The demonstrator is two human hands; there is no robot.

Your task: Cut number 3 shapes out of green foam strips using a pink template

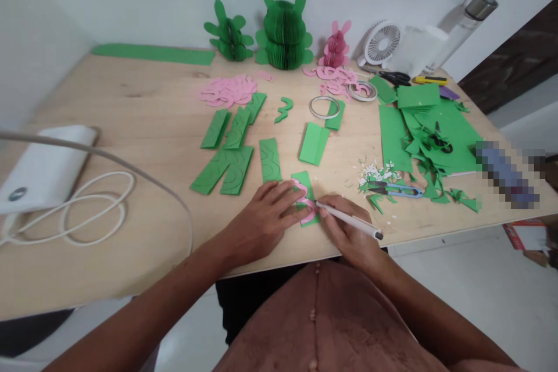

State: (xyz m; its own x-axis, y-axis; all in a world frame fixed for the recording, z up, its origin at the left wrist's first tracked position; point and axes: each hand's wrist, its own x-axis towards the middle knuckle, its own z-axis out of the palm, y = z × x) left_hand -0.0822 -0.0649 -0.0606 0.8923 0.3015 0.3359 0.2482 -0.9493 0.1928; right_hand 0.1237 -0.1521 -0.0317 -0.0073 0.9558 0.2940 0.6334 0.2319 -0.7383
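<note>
My left hand (261, 218) lies over a pink curvy paper cutout (310, 213), its fingers stretched flat and pressing it onto a small green paper strip (301, 176). In my right hand (358, 247) is a white pen (351, 220) with a dark end, its tip at the cutout's right edge. Part of the cutout is hidden under my left fingers. Just beyond my left hand rests a green strip with drawn curves (270, 160). More marked strips (236, 171) lie to its left, and a folded plain green piece (314, 143) is farther back.
Blue-handled thread snips (403, 190) lie by paper shreds (377, 173) on the right, before green sheets and scraps (462, 128). Tape rolls (362, 91), pink cutouts (229, 90) and paper honeycomb figures (285, 35) are behind. A white power bank (47, 165) trails a cable at left.
</note>
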